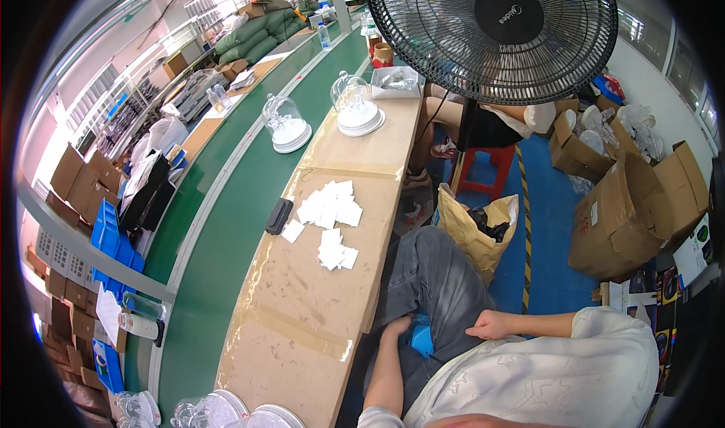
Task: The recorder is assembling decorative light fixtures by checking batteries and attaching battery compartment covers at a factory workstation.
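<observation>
My right hand [492, 324] rests curled in a fist on my grey trousers [438, 277], with nothing visible in it. Beside my thigh, my left hand [398, 327] hangs low near a blue object [423, 339]; its fingers are mostly hidden. Both hands are off the brown-covered table [294, 300]. On that table lie a larger pile of white cards [329, 204] and a smaller card pile [333, 251]. A black block-like item [279, 216] sits at the table's far-left edge.
Clear domes on white bases [357, 115] stand at the far end; others [215, 411] are at the near end. A green conveyor [204, 277] runs along the left. A large black fan [510, 20], paper bag [483, 239], red stool [487, 167] and cartons [623, 220] occupy the right.
</observation>
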Action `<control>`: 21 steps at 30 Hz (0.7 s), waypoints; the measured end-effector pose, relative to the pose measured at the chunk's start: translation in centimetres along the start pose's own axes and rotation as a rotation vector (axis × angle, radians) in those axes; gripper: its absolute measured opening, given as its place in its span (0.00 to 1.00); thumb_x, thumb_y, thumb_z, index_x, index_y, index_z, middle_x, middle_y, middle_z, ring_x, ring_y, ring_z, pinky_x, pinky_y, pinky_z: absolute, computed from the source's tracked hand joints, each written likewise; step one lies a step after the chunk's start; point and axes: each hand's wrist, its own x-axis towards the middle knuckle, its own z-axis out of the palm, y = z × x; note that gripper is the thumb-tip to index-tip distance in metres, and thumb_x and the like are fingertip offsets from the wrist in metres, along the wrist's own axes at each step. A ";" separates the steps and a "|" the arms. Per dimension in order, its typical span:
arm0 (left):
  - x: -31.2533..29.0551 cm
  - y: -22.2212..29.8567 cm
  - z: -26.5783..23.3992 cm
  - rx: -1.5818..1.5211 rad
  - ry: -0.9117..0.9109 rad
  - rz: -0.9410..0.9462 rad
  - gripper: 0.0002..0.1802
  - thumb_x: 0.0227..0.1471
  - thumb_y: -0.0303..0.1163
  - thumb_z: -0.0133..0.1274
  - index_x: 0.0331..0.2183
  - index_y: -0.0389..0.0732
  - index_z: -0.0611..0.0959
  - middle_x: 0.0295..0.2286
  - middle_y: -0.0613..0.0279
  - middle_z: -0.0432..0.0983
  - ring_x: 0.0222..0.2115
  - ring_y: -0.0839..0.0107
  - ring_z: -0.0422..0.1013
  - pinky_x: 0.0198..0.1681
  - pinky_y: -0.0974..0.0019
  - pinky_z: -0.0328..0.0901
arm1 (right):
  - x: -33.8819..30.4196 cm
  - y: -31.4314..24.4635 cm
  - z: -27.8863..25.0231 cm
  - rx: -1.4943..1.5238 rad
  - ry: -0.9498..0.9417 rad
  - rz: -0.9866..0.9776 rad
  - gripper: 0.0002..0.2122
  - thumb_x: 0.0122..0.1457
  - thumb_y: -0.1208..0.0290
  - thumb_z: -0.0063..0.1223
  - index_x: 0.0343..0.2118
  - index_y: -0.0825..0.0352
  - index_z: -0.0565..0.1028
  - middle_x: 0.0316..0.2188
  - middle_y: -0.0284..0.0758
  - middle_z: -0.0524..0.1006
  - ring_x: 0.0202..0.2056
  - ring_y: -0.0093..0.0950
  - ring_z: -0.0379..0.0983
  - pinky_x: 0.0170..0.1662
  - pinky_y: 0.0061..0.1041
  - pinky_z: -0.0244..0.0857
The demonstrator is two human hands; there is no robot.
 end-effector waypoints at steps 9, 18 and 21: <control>-0.4 0.8 0.0 -0.087 0.005 -0.013 0.27 0.53 0.43 0.50 0.50 0.34 0.75 0.49 0.49 0.71 0.49 0.61 0.67 0.54 0.64 0.58 | -0.1 0.0 -0.1 -0.003 0.007 -0.005 0.26 0.63 0.58 0.46 0.09 0.66 0.64 0.09 0.25 0.60 0.15 0.17 0.52 0.20 0.23 0.49; 0.3 0.2 0.5 -0.132 -0.012 0.031 0.27 0.55 0.46 0.47 0.48 0.35 0.76 0.47 0.50 0.73 0.45 0.60 0.70 0.51 0.63 0.61 | -0.2 -0.1 -0.1 -0.011 0.014 0.023 0.26 0.63 0.59 0.47 0.09 0.66 0.65 0.09 0.25 0.61 0.14 0.16 0.53 0.20 0.23 0.50; 0.7 -0.8 0.9 -0.083 0.027 0.072 0.27 0.55 0.47 0.47 0.49 0.37 0.75 0.53 0.50 0.68 0.53 0.61 0.64 0.56 0.64 0.57 | 0.1 -0.1 0.1 -0.001 -0.004 0.026 0.26 0.63 0.59 0.47 0.08 0.65 0.65 0.08 0.25 0.61 0.13 0.16 0.53 0.19 0.23 0.50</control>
